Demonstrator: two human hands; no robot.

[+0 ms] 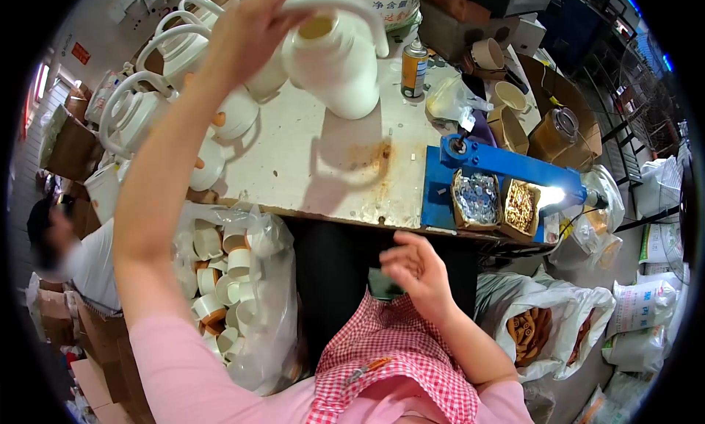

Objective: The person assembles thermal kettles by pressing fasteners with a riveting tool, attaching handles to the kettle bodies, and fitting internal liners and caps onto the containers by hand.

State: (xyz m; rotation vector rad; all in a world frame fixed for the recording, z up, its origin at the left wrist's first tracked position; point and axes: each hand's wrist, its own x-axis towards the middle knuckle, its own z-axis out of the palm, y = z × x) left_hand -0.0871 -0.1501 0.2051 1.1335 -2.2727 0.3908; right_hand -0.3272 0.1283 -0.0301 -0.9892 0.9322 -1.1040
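Observation:
My left hand (253, 34) is raised at the top of the view, its fingers closed round the arched handle of a white jug (341, 71). The jug is tilted above the worktable, its open neck showing a yellowish inside, and it casts a shadow on the tabletop. Over my lap, my right hand (418, 273) is loosely bent with fingers apart and nothing visible in it. It is nearest to the table's front edge and the red checked apron (396, 350). Several similar white jugs (183, 56) with looped handles stand at the left of the table.
A blue hand press (514, 167) sits at the table's right, with boxes of silvery parts (477, 200) and brass-coloured parts (521, 207). A spray can (414, 70) stands behind. Bags of white caps (239, 262) and brown parts (529, 332) flank my legs. Another person (95, 270) is at far left.

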